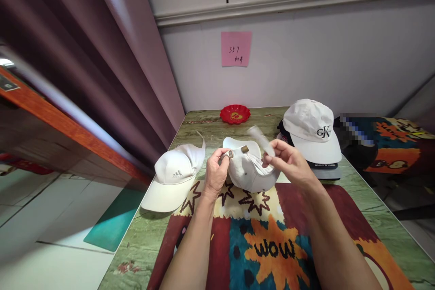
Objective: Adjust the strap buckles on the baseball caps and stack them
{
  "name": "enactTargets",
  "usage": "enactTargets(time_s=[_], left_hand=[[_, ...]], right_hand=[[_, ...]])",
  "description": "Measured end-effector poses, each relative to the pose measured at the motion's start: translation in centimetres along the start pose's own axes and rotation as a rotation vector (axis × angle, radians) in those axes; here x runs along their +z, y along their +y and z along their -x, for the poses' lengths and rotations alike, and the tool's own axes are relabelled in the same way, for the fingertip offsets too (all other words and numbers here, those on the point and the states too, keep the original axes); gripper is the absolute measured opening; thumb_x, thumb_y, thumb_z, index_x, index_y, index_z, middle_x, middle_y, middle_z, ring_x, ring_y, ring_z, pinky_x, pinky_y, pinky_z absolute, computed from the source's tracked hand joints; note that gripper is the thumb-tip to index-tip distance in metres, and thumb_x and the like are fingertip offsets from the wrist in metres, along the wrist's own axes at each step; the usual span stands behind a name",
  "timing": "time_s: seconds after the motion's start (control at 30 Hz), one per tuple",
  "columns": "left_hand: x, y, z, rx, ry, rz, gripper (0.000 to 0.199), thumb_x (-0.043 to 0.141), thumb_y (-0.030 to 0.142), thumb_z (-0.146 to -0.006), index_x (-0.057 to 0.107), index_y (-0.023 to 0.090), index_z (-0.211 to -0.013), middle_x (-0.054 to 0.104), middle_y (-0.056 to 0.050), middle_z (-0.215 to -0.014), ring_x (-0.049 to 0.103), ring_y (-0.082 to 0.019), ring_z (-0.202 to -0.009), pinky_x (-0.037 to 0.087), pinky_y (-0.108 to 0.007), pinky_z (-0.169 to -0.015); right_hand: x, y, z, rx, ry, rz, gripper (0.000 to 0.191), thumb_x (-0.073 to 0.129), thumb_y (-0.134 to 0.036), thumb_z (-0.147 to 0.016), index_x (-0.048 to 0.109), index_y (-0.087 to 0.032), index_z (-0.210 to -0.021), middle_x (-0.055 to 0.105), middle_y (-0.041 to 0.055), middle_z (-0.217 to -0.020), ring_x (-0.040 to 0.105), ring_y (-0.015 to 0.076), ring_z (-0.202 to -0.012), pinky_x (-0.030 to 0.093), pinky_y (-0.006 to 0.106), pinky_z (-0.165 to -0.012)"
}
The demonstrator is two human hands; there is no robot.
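Observation:
A white baseball cap [253, 174] is held over the mat, its opening and back strap turned up toward me. My left hand [217, 170] pinches the strap end with the metal buckle [231, 154]. In my right hand [287, 158] the fingers are closed on the cap's other side, at the loose strap [261, 139], which sticks up and is blurred. A small brown tab [244, 149] shows on the cap's rim. To the left lies another white cap [173, 172] with a three-stripe logo, its strap undone and curling up.
Several stacked caps, a white one [311, 129] on top, stand at the right. A red scalloped dish [235, 114] sits near the wall. A colourful mat [254, 244] covers the front of the green table [131, 253]. A pink note [236, 49] hangs on the wall.

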State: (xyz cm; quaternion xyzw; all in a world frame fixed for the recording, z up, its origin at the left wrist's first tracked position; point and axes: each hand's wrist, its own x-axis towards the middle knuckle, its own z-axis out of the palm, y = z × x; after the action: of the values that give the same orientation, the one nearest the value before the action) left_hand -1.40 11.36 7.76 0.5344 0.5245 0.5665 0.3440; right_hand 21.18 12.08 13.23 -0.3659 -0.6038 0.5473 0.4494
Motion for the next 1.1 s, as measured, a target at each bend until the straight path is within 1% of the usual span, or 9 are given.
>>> enactTargets(time_s=[0.1, 0.2, 0.3, 0.4, 0.53, 0.63, 0.77, 0.9, 1.1], left_hand=[[0.0, 0.3, 0.1, 0.025, -0.007, -0.042, 0.018, 0.058, 0.025, -0.087, 0.07, 0.018, -0.099, 0.071, -0.005, -0.095, 0.064, -0.018, -0.09, 0.048, -0.027, -0.083], [0.2, 0.7, 0.2, 0.055, -0.037, -0.082, 0.018, 0.057, 0.022, -0.087, 0.07, 0.018, -0.1, 0.072, -0.005, -0.097, 0.065, -0.018, -0.093, 0.048, -0.028, -0.085], [0.5, 1.0, 0.4, 0.065, -0.06, -0.101, 0.018, 0.055, 0.02, -0.088, 0.069, 0.018, -0.099, 0.072, -0.005, -0.098, 0.065, -0.018, -0.092, 0.048, -0.028, -0.085], [0.6, 1.6, 0.5, 0.082, -0.081, -0.135, 0.018, 0.054, 0.019, -0.088, 0.069, 0.019, -0.099, 0.072, -0.006, -0.1, 0.065, -0.019, -0.095, 0.049, -0.03, -0.088], [0.7, 3.2, 0.9, 0.275, 0.031, -0.271, 0.023, 0.057, 0.014, -0.086, 0.068, 0.019, -0.105, 0.067, -0.008, -0.111, 0.061, -0.022, -0.109, 0.046, -0.034, -0.098], [1.0, 4.4, 1.4, 0.38, 0.045, -0.359, 0.01, 0.064, 0.02, -0.087, 0.068, 0.02, -0.096, 0.067, -0.006, -0.098, 0.062, -0.02, -0.095, 0.048, -0.031, -0.088], [1.6, 4.9, 2.0, 0.338, -0.06, -0.415, 0.012, 0.073, 0.023, -0.082, 0.067, 0.022, -0.092, 0.065, -0.001, -0.084, 0.058, -0.015, -0.073, 0.047, -0.027, -0.072], [2.0, 4.1, 2.0, 0.286, -0.069, -0.398, 0.014, 0.068, 0.017, -0.083, 0.067, 0.022, -0.096, 0.066, -0.002, -0.087, 0.06, -0.015, -0.074, 0.046, -0.026, -0.068], [1.6, 3.6, 1.5, 0.232, -0.092, -0.37, 0.022, 0.066, 0.011, -0.082, 0.067, 0.023, -0.101, 0.069, -0.003, -0.092, 0.062, -0.015, -0.075, 0.048, -0.027, -0.071]], right_hand=[[0.4, 0.3, -0.1, 0.062, 0.111, -0.11, 0.031, 0.071, -0.047, -0.084, 0.056, -0.021, -0.088, 0.061, -0.0022, -0.072, 0.046, 0.0085, -0.05, 0.043, 0.024, -0.052], [1.1, 1.3, -0.5, 0.135, 0.147, 0.004, 0.041, 0.066, -0.059, -0.085, 0.062, -0.019, -0.093, 0.058, -0.0015, -0.07, 0.036, 0.0073, -0.045, 0.029, 0.022, -0.041], [1.9, 2.5, -0.9, 0.113, 0.159, 0.159, 0.046, 0.071, -0.061, -0.079, 0.068, -0.016, -0.089, 0.061, 0.002, -0.072, 0.043, 0.0101, -0.053, 0.031, 0.023, -0.046], [2.3, 3.1, -1.1, 0.105, 0.19, 0.189, 0.045, 0.075, -0.06, -0.075, 0.071, -0.015, -0.081, 0.062, 0.0024, -0.069, 0.046, 0.0123, -0.058, 0.034, 0.025, -0.052], [2.6, 2.9, -1.1, 0.16, 0.227, 0.097, 0.048, 0.076, -0.061, -0.071, 0.072, -0.014, -0.078, 0.054, -0.0008, -0.058, 0.04, 0.0113, -0.053, 0.03, 0.026, -0.051], [2.9, 2.4, -1.0, 0.145, 0.22, 0.076, 0.047, 0.075, -0.061, -0.072, 0.071, -0.015, -0.074, 0.054, -0.0002, -0.057, 0.042, 0.0121, -0.053, 0.031, 0.027, -0.051], [3.7, 2.3, -0.9, 0.1, 0.203, 0.13, 0.042, 0.07, -0.059, -0.076, 0.07, -0.016, -0.073, 0.06, 0.0027, -0.063, 0.05, 0.0153, -0.059, 0.035, 0.027, -0.055], [4.4, 2.6, -1.0, 0.066, 0.196, 0.19, 0.04, 0.066, -0.055, -0.08, 0.071, -0.016, -0.075, 0.067, 0.0048, -0.072, 0.056, 0.0176, -0.067, 0.04, 0.028, -0.064], [4.5, 2.8, -1.0, 0.075, 0.137, 0.197, 0.043, 0.062, -0.057, -0.083, 0.075, -0.016, -0.084, 0.061, 0.0025, -0.065, 0.052, 0.0166, -0.06, 0.036, 0.027, -0.055]])
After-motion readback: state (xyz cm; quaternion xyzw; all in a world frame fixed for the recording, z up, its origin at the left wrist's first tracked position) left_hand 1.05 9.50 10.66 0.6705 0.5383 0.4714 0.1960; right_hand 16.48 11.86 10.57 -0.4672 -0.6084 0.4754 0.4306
